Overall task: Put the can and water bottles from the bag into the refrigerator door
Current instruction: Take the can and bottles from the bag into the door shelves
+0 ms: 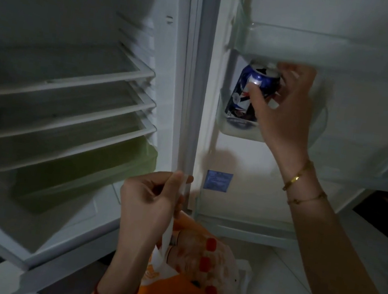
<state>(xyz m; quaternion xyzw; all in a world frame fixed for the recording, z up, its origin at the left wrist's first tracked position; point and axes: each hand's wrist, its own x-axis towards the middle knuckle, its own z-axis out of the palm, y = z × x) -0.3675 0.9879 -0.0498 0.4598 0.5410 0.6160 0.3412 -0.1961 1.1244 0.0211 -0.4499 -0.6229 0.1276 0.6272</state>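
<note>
A blue can (243,96) with white and red print stands in the small middle bin (239,133) of the open refrigerator door. My right hand (283,109) is wrapped around the can's top and right side. My left hand (149,205) pinches the white handle of an orange and white plastic bag (184,277), which hangs low in front of the fridge. Inside the bag lie water bottles (196,249) with red caps, seen through the thin plastic.
The fridge body on the left has several glass shelves (72,80) and a green drawer (72,174). A wide clear door bin (301,47) hangs above the can, another bin (383,176) sits to the right, and a bottom door shelf (246,231) lies below. White tiled floor lies underneath.
</note>
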